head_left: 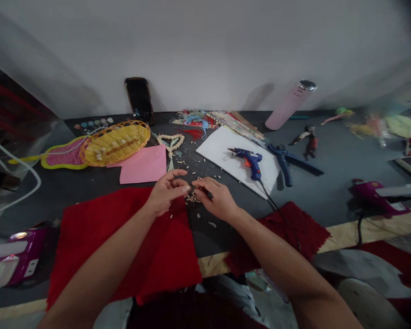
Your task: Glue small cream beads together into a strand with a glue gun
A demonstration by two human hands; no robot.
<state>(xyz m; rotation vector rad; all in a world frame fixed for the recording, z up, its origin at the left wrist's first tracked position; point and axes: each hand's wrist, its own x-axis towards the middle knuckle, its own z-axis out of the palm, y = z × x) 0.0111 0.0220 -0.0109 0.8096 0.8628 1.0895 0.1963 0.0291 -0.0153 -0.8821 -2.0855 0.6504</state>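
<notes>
My left hand [166, 193] and my right hand [216, 195] meet over the dark table, fingertips nearly touching. Each pinches thumb against fingers; whatever lies between them is too small to make out. Just below the fingertips is a pile of small pale pieces [193, 198], with more scattered behind. A beaded loop with a tassel [171, 144] lies beyond my left hand. Under my left forearm spreads a red cloth [123, 242]. To the right of my right hand, a blue glue gun [248, 160] rests on a white board [219, 146].
A yellow woven basket [118, 144] and pink sheet [144, 165] are at left. A phone [138, 98] leans on the wall. Blue pliers [286, 160], a pink bottle [289, 107] and a dark red cloth [294, 224] are at right. The glue gun's cord [281, 212] runs toward the front edge.
</notes>
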